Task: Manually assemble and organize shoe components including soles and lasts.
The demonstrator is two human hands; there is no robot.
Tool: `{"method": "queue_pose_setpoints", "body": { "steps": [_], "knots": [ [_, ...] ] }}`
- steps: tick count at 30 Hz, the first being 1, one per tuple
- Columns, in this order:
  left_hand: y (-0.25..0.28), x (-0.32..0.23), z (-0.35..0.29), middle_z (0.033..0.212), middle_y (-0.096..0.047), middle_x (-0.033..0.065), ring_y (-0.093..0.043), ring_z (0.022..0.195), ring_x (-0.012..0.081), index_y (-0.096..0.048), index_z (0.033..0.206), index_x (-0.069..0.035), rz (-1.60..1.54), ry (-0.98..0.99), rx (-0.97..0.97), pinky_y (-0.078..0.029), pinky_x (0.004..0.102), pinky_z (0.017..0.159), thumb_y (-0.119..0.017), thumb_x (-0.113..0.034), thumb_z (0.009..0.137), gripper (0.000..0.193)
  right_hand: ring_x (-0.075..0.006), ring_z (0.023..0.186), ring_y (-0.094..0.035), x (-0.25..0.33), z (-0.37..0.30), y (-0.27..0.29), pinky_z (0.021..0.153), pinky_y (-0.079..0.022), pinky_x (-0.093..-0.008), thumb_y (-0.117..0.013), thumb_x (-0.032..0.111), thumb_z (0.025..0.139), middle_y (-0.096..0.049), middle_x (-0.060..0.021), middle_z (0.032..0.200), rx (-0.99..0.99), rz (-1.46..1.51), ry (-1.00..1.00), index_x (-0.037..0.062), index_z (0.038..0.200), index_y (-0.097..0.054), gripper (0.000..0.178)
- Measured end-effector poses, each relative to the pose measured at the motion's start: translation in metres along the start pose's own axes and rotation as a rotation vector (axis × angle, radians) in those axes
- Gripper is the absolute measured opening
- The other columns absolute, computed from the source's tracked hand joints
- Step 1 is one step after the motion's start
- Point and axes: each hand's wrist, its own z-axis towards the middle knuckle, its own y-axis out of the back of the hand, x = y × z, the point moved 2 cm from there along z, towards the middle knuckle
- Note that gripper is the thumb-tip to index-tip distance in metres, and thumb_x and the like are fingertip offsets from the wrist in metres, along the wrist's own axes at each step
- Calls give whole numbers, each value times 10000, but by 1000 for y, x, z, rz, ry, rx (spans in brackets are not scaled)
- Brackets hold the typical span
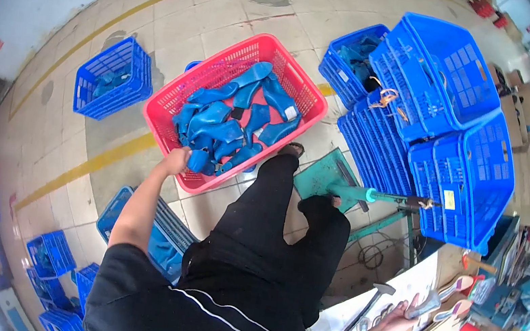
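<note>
Left hand [176, 160]: closed around one end of a blue shoe last [198, 161], at the red basket's [297, 80] near-left corner.
Blue last: probably stiff, smooth, moderately heavy; best held around its thick end (the toe might slip).
Right hand [401, 319]: at a grey last [426, 305]; I cannot tell whether it grips.

Below the fingers of the left hand [176, 160], the forearm [136, 215] partly hides a blue crate [172, 228]; beyond the right hand's [398, 320] fingers, background clutter [501, 317] blurs
</note>
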Motion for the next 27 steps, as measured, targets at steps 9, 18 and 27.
{"method": "queue_pose_setpoints", "body": {
  "steps": [9,18,27],
  "knots": [
    [44,-90,-79,665,-564,3,-513,562,117,-616,984,-95,-915,-171,-507,-443,285,558,-383,-398,1188,433,-304,869,-758,-21,-118,-130,759,-664,-371,-679,195,1066,-622,-355,1384,627,270,-382,-11,1539,-405,584],
    [46,-112,-78,617,-518,-15,-480,548,106,-552,772,-152,-1212,-165,-605,-410,293,536,-395,-427,1185,520,-418,895,-769,-20,-203,-205,700,-655,-445,-556,128,1109,-691,-344,1206,1096,23,-585,23,1426,-395,372],
    [-20,-91,-48,918,-693,349,-676,907,558,-663,1005,44,-176,72,-854,-515,630,793,-416,-316,1146,459,-283,739,-704,-35,-215,-183,632,-591,-361,-544,167,1109,-695,-238,1073,922,-156,-680,25,1368,-430,316]
  ]
}}
